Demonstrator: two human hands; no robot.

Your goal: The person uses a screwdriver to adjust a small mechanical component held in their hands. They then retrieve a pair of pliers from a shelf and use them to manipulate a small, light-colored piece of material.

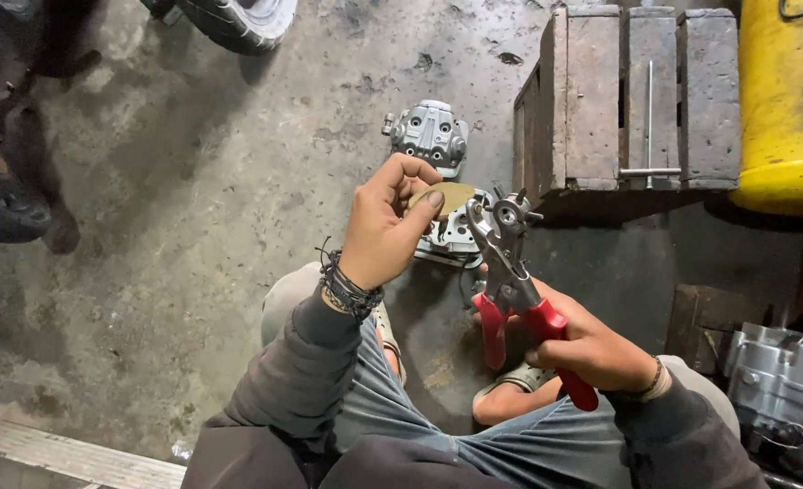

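I am lining up a punch: my left hand (385, 222) pinches one tan gasket piece (447, 196) at the head of the red-handled revolving punch pliers (510, 281), which my right hand (591, 349) grips. Next calls for a squeeze (I judge). Two metal engine covers (430, 134) lie on the floor (175, 226).

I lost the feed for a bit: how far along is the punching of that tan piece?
Done: an engine cover lies off on the concrete floor. In hand: the left hand holds the tan piece up to the red-handled revolving punch pliers gripped by the right hand. Left: no punched holes are visible in the piece.
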